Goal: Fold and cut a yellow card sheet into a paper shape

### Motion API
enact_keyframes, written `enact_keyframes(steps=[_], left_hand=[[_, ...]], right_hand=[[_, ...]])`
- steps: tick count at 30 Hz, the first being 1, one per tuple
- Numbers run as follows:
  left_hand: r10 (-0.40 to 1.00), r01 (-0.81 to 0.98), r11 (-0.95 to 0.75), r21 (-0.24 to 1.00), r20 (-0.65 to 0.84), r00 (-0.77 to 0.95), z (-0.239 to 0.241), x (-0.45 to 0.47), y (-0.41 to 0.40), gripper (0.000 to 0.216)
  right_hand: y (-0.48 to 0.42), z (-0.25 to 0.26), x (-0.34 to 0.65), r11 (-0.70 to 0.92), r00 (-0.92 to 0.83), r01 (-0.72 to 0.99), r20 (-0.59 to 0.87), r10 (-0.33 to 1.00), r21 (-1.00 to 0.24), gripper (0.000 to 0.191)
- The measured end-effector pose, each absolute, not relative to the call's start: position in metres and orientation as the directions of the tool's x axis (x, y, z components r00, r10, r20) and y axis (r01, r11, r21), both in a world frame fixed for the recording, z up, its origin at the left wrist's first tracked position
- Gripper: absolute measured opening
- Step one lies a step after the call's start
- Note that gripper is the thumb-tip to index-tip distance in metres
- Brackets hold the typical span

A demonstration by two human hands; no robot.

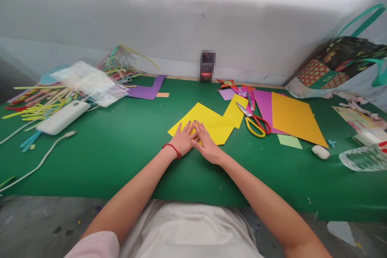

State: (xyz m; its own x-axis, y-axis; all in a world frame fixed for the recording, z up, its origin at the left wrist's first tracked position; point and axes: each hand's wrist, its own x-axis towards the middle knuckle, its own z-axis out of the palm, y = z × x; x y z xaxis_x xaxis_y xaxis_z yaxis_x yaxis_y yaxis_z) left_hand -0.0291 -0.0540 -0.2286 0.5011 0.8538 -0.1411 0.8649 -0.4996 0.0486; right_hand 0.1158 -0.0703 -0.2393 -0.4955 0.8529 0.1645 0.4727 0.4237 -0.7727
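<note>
A folded sheet of yellow paper (211, 123) lies on the green table in front of me. My left hand (182, 138), with a red cord bracelet at the wrist, rests flat on its near edge, fingers spread. Beside it, my right hand (208, 143) also lies flat on the paper, fingers stretched out and touching the left hand. Another yellow piece (234, 112) reaches up to the right from the sheet; whether the two are joined I cannot tell. Scissors (256, 124) with red and yellow handles lie to the right, blades parted.
Orange paper (294, 117) overlaps magenta paper (262, 107) at right. Nearby are an earphone case (320, 152), a plastic bottle (363, 158) and a patterned bag (326, 68). Leftward lie purple paper (142, 92), a white power bank (64, 117), its cable (45, 159) and many paper strips (57, 98).
</note>
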Motion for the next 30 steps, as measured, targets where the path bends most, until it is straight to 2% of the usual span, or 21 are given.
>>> enact_keyframes(steps=[3, 6, 9, 12, 18, 20, 23, 25, 27, 30], left_hand=[[0.868, 0.875, -0.481, 0.049, -0.115, 0.483, -0.229, -0.029, -0.053, 0.047], [0.876, 0.882, -0.467, 0.059, -0.103, 0.471, -0.230, -0.029, -0.052, 0.046], [0.879, 0.885, -0.462, 0.062, -0.104, 0.466, -0.230, -0.028, -0.052, 0.046], [0.877, 0.884, -0.463, 0.061, -0.108, 0.467, -0.229, -0.028, -0.053, 0.046], [0.875, 0.880, -0.471, 0.059, -0.093, 0.474, -0.229, -0.028, -0.053, 0.046], [0.875, 0.880, -0.472, 0.055, -0.092, 0.476, -0.229, -0.028, -0.053, 0.046], [0.879, 0.885, -0.461, 0.061, -0.106, 0.465, -0.229, -0.028, -0.053, 0.046], [0.881, 0.887, -0.457, 0.070, -0.102, 0.462, -0.230, -0.028, -0.053, 0.046], [0.879, 0.883, -0.464, 0.076, -0.083, 0.469, -0.231, -0.029, -0.053, 0.046], [0.876, 0.877, -0.474, 0.078, -0.063, 0.479, -0.232, -0.029, -0.053, 0.046]], right_hand=[[-0.061, -0.244, 0.118, 0.292, -0.332, 0.347, 0.175, 0.927, -0.891, 0.057], [-0.050, -0.248, 0.125, 0.112, -0.157, 0.052, 0.102, 0.982, -0.992, 0.056], [-0.041, -0.251, 0.135, -0.021, -0.131, -0.164, 0.000, 0.991, -0.986, 0.058], [-0.037, -0.254, 0.142, -0.072, -0.157, -0.296, -0.025, 0.987, -0.952, 0.058], [-0.039, -0.252, 0.143, -0.096, -0.130, -0.360, -0.052, 0.990, -0.928, 0.052], [-0.043, -0.249, 0.140, -0.054, -0.051, -0.289, -0.041, 0.998, -0.956, 0.043], [-0.049, -0.246, 0.136, 0.137, 0.051, 0.021, 0.138, 0.989, -0.990, 0.030], [-0.053, -0.247, 0.133, 0.263, 0.040, 0.288, 0.286, 0.957, -0.921, 0.027], [-0.055, -0.250, 0.131, 0.319, -0.007, 0.507, 0.366, 0.930, -0.801, 0.028], [-0.055, -0.258, 0.128, 0.324, -0.054, 0.674, 0.393, 0.918, -0.664, 0.032]])
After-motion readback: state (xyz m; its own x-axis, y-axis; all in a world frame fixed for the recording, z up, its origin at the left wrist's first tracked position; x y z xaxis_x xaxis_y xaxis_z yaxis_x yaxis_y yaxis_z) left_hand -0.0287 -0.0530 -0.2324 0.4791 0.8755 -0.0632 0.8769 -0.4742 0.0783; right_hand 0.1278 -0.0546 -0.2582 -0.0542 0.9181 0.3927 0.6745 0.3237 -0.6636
